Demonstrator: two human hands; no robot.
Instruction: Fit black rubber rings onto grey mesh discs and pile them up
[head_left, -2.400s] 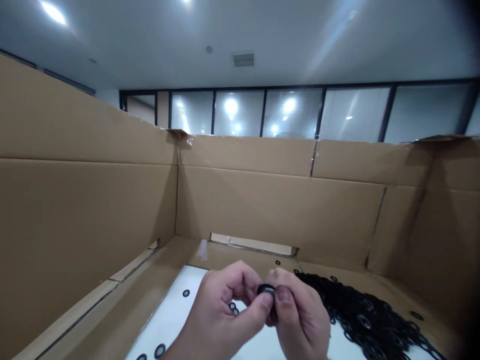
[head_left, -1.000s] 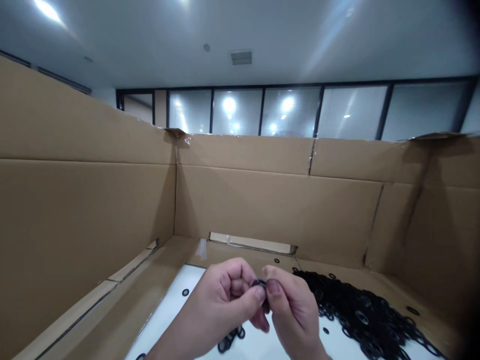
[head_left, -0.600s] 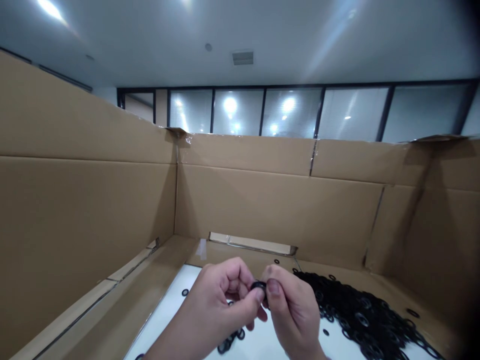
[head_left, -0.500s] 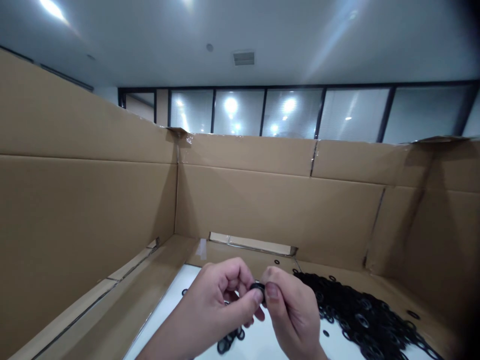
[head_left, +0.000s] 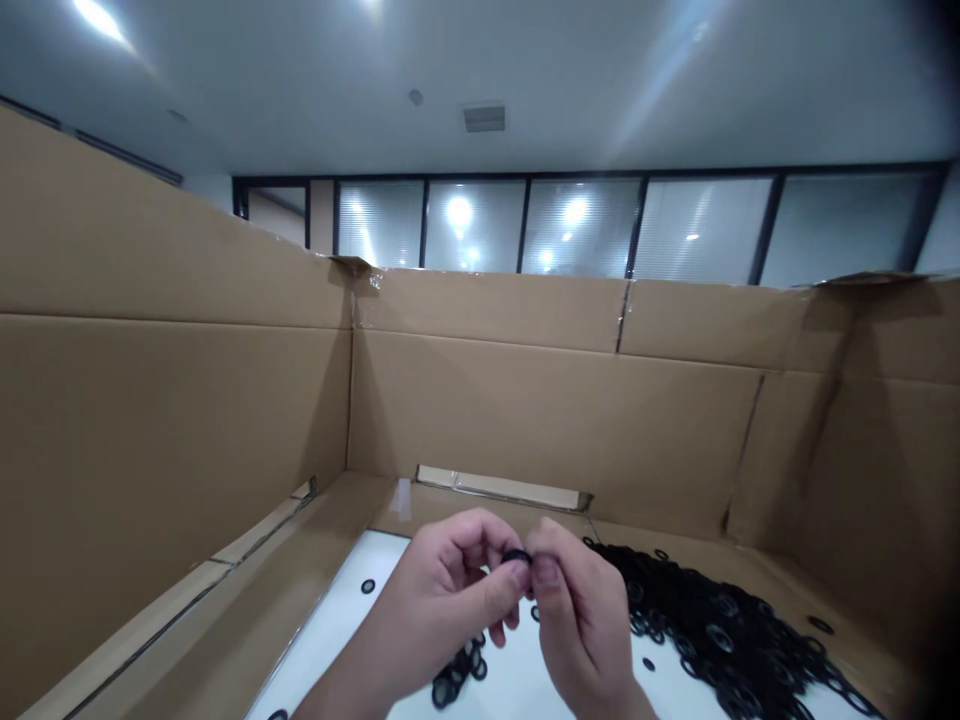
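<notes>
A small black rubber ring [head_left: 516, 556] is pinched between the fingertips of both hands, above a white sheet. My left hand [head_left: 457, 585] is closed, its thumb and forefinger on the ring. From the other side, my right hand [head_left: 577, 605] grips the same ring with thumb and bent forefinger. Fingers cover part of the ring. Below and beside the left hand lies a small cluster of black rings [head_left: 459, 672]. Right of the right hand spreads a big heap of black rings [head_left: 712, 620].
Tall cardboard walls [head_left: 480, 400] stand at the left, back and right. The white sheet [head_left: 341, 620] covers part of the floor. One loose ring [head_left: 367, 587] lies at the left, another ring [head_left: 820, 625] on cardboard at the right.
Both hands have risen slightly, still pinching the ring, which now looks more edge-on. The view has shifted a little; a ring at lower left has come into sight.
</notes>
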